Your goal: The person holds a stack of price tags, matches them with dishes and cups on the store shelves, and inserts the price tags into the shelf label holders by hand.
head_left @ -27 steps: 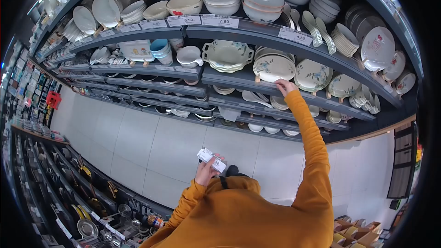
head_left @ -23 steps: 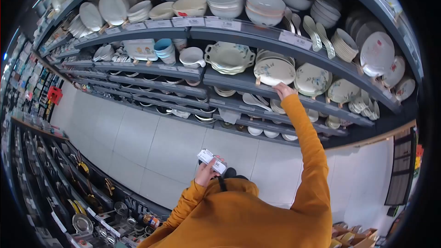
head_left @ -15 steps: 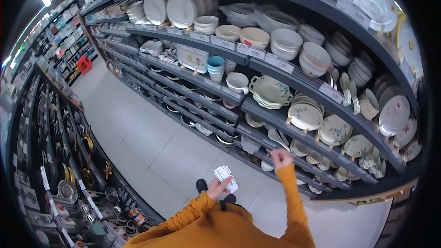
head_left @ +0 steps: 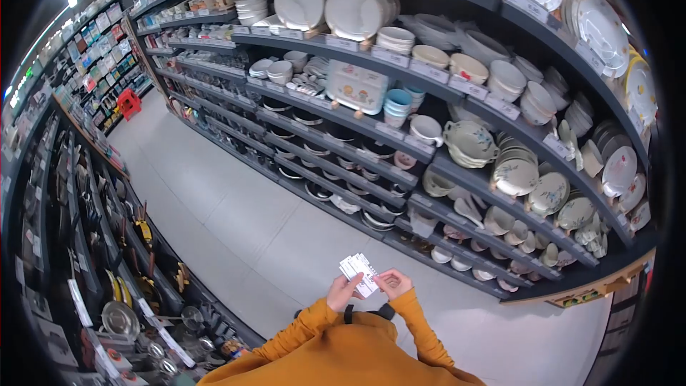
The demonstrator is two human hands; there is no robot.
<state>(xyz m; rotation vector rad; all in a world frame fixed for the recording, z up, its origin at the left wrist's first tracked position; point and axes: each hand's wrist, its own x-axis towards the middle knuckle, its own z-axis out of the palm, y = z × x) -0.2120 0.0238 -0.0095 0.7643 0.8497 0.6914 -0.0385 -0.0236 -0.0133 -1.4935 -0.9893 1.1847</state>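
The bare right hand (head_left: 394,284), which about a second ago is up at the shelf edge beneath the oval plates, is now down beside the bare left hand (head_left: 341,294). The left grip pinches a fan of white, printed paper price cards (head_left: 359,270), thumb on top; the right fingertips meet the cards' right edge, though I cannot tell whether they pinch one. The cards are in front of the person's mustard-orange sweatshirt (head_left: 343,354), above the pale tiled floor (head_left: 246,232).

The view is turned further left, showing more of the aisle and a red plastic stool (head_left: 129,104). Oval cream plates with blue flowers (head_left: 516,176) lean upright on the dark grey shelving, near a two-handled, scalloped cream dish (head_left: 470,144) and a white cartoon-printed tray (head_left: 357,87). Light-blue cups (head_left: 397,102) nest one inside another; round white bowls (head_left: 506,78) are stacked likewise.
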